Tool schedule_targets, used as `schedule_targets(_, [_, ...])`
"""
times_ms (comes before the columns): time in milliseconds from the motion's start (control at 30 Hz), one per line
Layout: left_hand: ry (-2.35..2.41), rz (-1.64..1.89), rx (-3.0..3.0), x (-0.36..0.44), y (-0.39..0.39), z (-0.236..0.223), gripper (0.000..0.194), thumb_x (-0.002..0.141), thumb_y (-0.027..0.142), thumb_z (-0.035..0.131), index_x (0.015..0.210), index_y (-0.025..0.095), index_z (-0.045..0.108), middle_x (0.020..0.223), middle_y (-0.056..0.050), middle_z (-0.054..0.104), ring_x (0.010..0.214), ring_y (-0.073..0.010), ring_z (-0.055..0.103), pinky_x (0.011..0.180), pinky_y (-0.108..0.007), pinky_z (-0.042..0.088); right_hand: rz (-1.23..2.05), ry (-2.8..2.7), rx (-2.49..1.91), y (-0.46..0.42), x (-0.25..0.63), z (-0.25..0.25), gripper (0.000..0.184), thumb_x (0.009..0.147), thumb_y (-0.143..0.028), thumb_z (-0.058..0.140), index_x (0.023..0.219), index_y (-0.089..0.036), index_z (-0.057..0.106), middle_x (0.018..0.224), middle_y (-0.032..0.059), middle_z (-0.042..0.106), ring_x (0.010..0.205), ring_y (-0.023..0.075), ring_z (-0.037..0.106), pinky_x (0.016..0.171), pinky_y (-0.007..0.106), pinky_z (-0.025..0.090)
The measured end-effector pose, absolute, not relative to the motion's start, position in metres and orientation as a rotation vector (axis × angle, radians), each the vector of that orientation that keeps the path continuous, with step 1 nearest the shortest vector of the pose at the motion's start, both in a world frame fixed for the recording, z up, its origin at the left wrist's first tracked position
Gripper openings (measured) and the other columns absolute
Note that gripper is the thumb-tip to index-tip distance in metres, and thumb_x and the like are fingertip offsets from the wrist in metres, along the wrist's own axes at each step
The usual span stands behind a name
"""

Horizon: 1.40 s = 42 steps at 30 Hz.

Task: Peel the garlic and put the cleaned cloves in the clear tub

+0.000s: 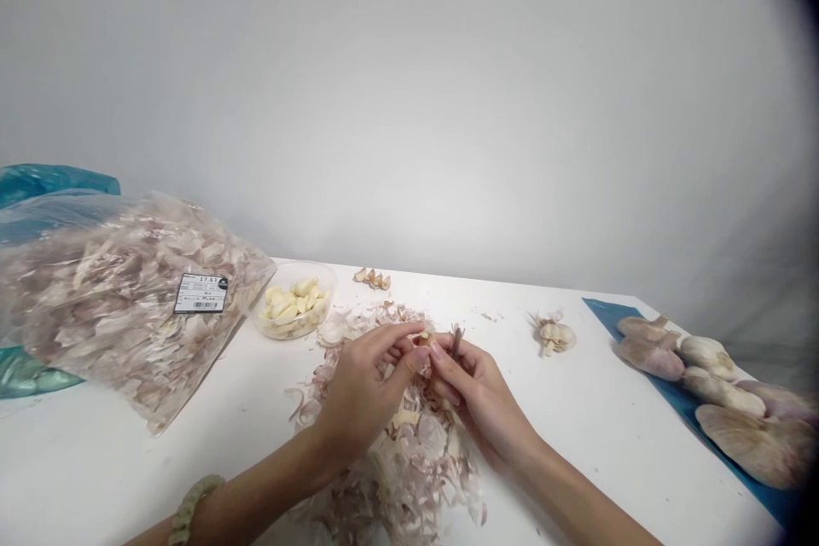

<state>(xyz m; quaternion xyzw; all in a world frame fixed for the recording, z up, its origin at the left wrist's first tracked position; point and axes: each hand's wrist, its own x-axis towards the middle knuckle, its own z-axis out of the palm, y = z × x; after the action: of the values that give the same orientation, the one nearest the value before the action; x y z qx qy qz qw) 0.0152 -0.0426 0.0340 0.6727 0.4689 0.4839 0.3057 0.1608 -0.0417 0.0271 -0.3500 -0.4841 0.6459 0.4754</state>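
Observation:
Over a heap of garlic skins, my two hands meet at the fingertips. My left hand pinches a garlic clove, mostly covered by the fingers. Closed beside it, my right hand has its thumb and fingertips at the clove. A thin dark tool that looks like a small knife pokes up from between the right fingers; the rest of it is hidden in the hand. To the left, a clear plastic tub holds peeled garlic cloves.
Several unpeeled cloves lie along the back of the white table. A partly broken garlic bulb sits right of my hands. Whole bulbs rest on a blue sheet far right. A large clear bag of skins fills the left.

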Motion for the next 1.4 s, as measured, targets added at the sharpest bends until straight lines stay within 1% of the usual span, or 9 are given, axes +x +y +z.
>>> schedule_targets(100, [1.267, 1.338, 1.842, 0.0145, -0.0431, 0.0342, 0.024, 0.083, 0.032, 0.057, 0.100, 0.020, 0.067, 0.089, -0.004, 0.068, 0.080, -0.0161, 0.061, 0.076, -0.028, 0.048, 1.545, -1.186, -0.878, -0.0417, 0.1602, 0.0281, 0.030, 0.080, -0.042, 0.063, 0.090, -0.014, 0.060, 0.056, -0.0073, 0.031, 0.048, 0.0057, 0.020, 0.045, 0.023, 0.014])
schedule_targets(233, [1.232, 1.363, 1.775, 0.0149, -0.0436, 0.0308, 0.023, 0.082, 0.033, 0.058, 0.100, 0.020, 0.066, 0.088, -0.004, 0.066, 0.080, -0.0157, 0.060, 0.078, -0.028, 0.049, 1.553, -1.180, -0.861, -0.0411, 0.1602, 0.0289, 0.029, 0.080, -0.043, 0.062, 0.089, -0.015, 0.061, 0.055, -0.0079, 0.030, 0.047, 0.0051, 0.019, 0.045, 0.023, 0.013])
schedule_targets(467, [1.207, 1.360, 1.726, 0.0164, -0.0434, 0.0288, 0.025, 0.079, 0.032, 0.063, 0.101, 0.022, 0.066, 0.093, -0.003, 0.065, 0.085, -0.0158, 0.060, 0.081, -0.029, 0.051, 1.533, -1.183, -0.880, -0.0417, 0.1611, 0.0306, 0.032, 0.079, -0.040, 0.064, 0.097, -0.014, 0.062, 0.054, -0.0076, 0.034, 0.047, 0.0053, 0.019, 0.046, 0.023, 0.013])
schedule_targets(533, [1.190, 1.349, 1.674, 0.0165, -0.0427, 0.0292, 0.024, 0.078, 0.032, 0.064, 0.099, 0.022, 0.067, 0.094, -0.003, 0.065, 0.086, -0.0159, 0.061, 0.082, -0.029, 0.052, 1.519, -1.177, -0.897, -0.0417, 0.1611, 0.0303, 0.034, 0.078, -0.041, 0.065, 0.098, -0.013, 0.062, 0.054, -0.0071, 0.038, 0.046, 0.0048, 0.020, 0.046, 0.023, 0.014])
schedule_targets(667, [1.108, 1.300, 1.449, 0.0164, -0.0412, 0.0290, 0.026, 0.077, 0.035, 0.065, 0.098, 0.020, 0.067, 0.096, -0.005, 0.068, 0.089, -0.0177, 0.064, 0.083, -0.030, 0.053, 1.496, -1.162, -0.922, -0.0403, 0.1614, 0.0284, 0.039, 0.075, -0.044, 0.067, 0.097, -0.013, 0.060, 0.066, -0.0013, 0.054, 0.044, 0.0034, 0.024, 0.046, 0.023, 0.017])
schedule_targets(767, [1.091, 1.287, 1.326, 0.0159, -0.0405, 0.0279, 0.028, 0.076, 0.036, 0.066, 0.098, 0.020, 0.067, 0.096, -0.005, 0.069, 0.094, -0.0188, 0.064, 0.085, -0.030, 0.053, 1.468, -1.144, -0.937, -0.0391, 0.1619, 0.0262, 0.039, 0.074, -0.044, 0.068, 0.096, -0.014, 0.058, 0.071, 0.0009, 0.060, 0.043, 0.0029, 0.026, 0.046, 0.023, 0.020])
schedule_targets(967, [1.115, 1.318, 1.358, 0.0157, -0.0408, 0.0277, 0.023, 0.076, 0.031, 0.066, 0.097, 0.021, 0.069, 0.100, -0.003, 0.070, 0.098, -0.0186, 0.064, 0.088, -0.029, 0.052, 1.444, -1.155, -0.954, -0.0390, 0.1622, 0.0249, 0.042, 0.070, -0.049, 0.070, 0.091, -0.015, 0.056, 0.068, 0.0007, 0.062, 0.041, 0.0033, 0.028, 0.045, 0.023, 0.021])
schedule_targets(1133, [1.126, 1.308, 1.370, 0.0163, -0.0422, 0.0295, 0.025, 0.075, 0.032, 0.067, 0.098, 0.021, 0.070, 0.103, -0.003, 0.070, 0.099, -0.0180, 0.064, 0.088, -0.027, 0.053, 1.435, -1.135, -0.950, -0.0389, 0.1611, 0.0263, 0.040, 0.069, -0.046, 0.072, 0.090, -0.015, 0.056, 0.065, -0.0011, 0.062, 0.040, 0.0022, 0.029, 0.044, 0.021, 0.022])
schedule_targets(1400, [1.118, 1.243, 1.349, 0.0161, -0.0458, 0.0321, 0.035, 0.076, 0.037, 0.066, 0.107, 0.022, 0.067, 0.111, -0.005, 0.068, 0.102, -0.0204, 0.063, 0.091, -0.032, 0.052, 1.405, -1.151, -0.934, -0.0388, 0.1617, 0.0264, 0.037, 0.066, -0.042, 0.075, 0.083, -0.017, 0.055, 0.059, -0.0052, 0.053, 0.044, 0.0046, 0.034, 0.044, 0.021, 0.024])
